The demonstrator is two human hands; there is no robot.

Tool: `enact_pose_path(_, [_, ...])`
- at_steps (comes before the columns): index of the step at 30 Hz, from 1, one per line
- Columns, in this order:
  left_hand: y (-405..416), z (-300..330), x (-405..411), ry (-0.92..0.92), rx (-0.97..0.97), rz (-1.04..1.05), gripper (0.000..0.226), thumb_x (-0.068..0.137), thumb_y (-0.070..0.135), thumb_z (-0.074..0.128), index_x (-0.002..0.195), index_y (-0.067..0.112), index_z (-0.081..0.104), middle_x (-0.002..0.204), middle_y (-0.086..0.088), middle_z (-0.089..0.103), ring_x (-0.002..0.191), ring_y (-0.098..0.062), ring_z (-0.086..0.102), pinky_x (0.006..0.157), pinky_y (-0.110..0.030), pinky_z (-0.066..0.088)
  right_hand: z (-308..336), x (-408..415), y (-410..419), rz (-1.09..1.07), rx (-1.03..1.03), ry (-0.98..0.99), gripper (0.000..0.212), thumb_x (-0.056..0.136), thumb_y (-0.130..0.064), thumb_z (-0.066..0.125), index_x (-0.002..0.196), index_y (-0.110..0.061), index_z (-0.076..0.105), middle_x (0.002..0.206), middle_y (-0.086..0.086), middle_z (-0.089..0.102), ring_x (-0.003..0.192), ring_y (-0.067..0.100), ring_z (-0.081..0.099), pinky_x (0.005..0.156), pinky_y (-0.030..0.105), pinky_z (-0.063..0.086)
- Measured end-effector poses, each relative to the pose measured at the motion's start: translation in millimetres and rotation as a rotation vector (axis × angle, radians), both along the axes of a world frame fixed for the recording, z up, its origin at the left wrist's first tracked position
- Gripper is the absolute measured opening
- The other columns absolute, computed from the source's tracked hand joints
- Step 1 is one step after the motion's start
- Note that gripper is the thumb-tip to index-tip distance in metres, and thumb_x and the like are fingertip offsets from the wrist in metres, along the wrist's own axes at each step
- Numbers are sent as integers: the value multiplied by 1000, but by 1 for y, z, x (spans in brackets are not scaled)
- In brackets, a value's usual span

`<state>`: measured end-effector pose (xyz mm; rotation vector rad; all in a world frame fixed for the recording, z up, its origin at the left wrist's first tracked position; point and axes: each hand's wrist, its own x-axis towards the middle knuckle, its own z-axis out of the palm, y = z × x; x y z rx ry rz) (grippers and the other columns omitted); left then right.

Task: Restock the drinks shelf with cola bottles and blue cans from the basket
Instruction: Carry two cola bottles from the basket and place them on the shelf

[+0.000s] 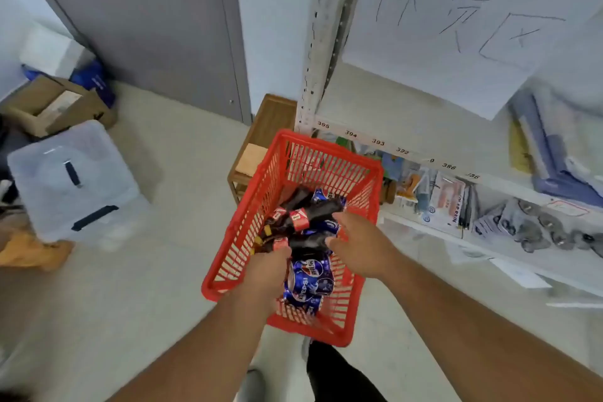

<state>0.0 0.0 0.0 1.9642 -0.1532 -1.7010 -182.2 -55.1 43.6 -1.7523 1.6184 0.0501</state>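
A red plastic basket (pixel 257 215) stands on the floor in front of me, against the shelf unit. Inside lie several dark cola bottles (pixel 313 210) with red labels and several blue cans (pixel 308 284). Both of my hands reach down into the basket. My left hand (pixel 266 271) curls its fingers round a cola bottle with a red label near the basket's left side. My right hand (pixel 357 245) grips the dark body of another cola bottle (pixel 308 243) lying across the middle. The bottom of the basket is hidden under the drinks.
A white shelf unit (pixel 404 148) with numbered tags holds packaged goods on the right. A paper sign (pixel 456 26) hangs above it. A small wooden stool (pixel 261 140) stands behind the basket. A clear lidded bin (pixel 75 179) and cardboard boxes (pixel 49 104) sit at left.
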Motion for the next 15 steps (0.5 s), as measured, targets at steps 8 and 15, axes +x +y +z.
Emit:
enact_pose_path(8, [-58, -89, -38, 24, 222, 291, 36, 94, 24, 72, 122, 5, 62, 90, -12, 62, 77, -24, 59, 79, -47, 61, -72, 3, -105, 258, 68, 205, 58, 101, -34, 64, 153, -16, 47, 149, 9, 54, 135, 30, 53, 107, 39, 45])
enact_pose_path(15, [-91, -167, -75, 85, 408, 457, 73, 72, 58, 78, 120, 6, 60, 92, -12, 65, 64, -22, 56, 65, -32, 51, -150, 12, -146, 547, 54, 361, 53, 91, -28, 74, 138, -16, 53, 135, 7, 61, 125, 29, 58, 102, 44, 52])
